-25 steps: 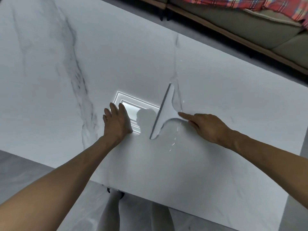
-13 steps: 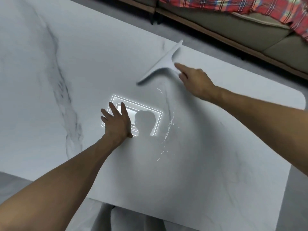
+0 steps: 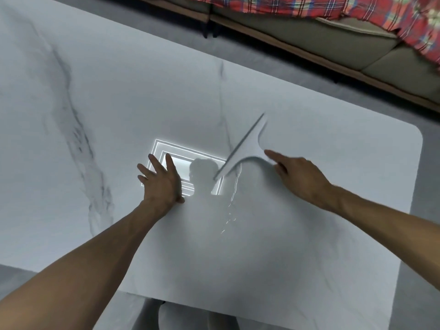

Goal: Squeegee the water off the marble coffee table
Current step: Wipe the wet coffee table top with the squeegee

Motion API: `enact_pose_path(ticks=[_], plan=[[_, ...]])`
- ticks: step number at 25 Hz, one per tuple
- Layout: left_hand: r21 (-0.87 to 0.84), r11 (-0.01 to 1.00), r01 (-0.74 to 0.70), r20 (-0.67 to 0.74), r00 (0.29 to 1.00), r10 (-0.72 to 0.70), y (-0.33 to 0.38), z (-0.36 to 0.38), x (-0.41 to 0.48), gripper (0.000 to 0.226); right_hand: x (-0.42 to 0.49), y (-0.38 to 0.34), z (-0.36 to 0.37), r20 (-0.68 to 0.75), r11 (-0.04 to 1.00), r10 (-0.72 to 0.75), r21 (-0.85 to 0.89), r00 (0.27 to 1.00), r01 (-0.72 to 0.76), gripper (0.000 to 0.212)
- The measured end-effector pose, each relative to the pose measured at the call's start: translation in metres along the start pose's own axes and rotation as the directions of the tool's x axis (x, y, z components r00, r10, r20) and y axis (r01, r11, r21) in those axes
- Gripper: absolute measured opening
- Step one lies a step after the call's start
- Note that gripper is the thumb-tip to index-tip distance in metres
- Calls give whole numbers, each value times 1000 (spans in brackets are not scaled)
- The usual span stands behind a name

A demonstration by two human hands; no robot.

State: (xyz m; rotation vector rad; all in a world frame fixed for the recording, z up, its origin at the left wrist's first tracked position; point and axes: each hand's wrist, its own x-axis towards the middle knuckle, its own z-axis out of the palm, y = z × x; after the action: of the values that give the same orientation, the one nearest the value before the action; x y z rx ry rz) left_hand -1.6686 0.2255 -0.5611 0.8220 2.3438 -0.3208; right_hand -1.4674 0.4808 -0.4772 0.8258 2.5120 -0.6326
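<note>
A white squeegee lies blade-down on the white marble coffee table, its blade running diagonally from lower left to upper right. My right hand grips its handle, index finger stretched along the top. A thin trail of water glints on the marble just below the blade's near end. My left hand rests flat on the table with fingers spread, left of the squeegee.
A bright ceiling-light reflection shows on the marble by my left hand. A sofa with a red plaid blanket stands beyond the table's far edge. The table's rounded right corner and grey floor lie to the right.
The squeegee went out to the table's far edge half a second ago and has come back toward me to the middle, held by my right hand. My left hand stayed planted.
</note>
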Motion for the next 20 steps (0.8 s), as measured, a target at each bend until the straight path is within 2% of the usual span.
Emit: enact_pose_path(ticks=[2,4,7,11,13,16,20], plan=[[-10,1000,12,3,1000,-12,1,0,-1,134,-23,8,-7,9,1000,27,15,1000,-27,43],[-17,999,38,-23,999,-39,-1,0,-2,133,-7,5,-21,-62,994,50,102,997,-44,42],[10,1000,21,-122,992,-20,8,0,0,138,63,-18,-47,-150,964,113,255,982,-72,45],[-41,999,-28,-106,994,23,48,3,17,156,144,-47,-70,-93,876,245,449,965,-179,47],[-43,999,-29,-65,998,26,58,13,26,159,155,-50,-66,-88,888,242,422,966,-184,46],[-37,999,-19,-26,999,18,57,17,29,159,130,-30,-46,-122,968,174,204,977,-147,45],[10,999,-51,-25,998,51,59,6,22,154,27,17,-15,-38,975,191,125,981,-185,48]])
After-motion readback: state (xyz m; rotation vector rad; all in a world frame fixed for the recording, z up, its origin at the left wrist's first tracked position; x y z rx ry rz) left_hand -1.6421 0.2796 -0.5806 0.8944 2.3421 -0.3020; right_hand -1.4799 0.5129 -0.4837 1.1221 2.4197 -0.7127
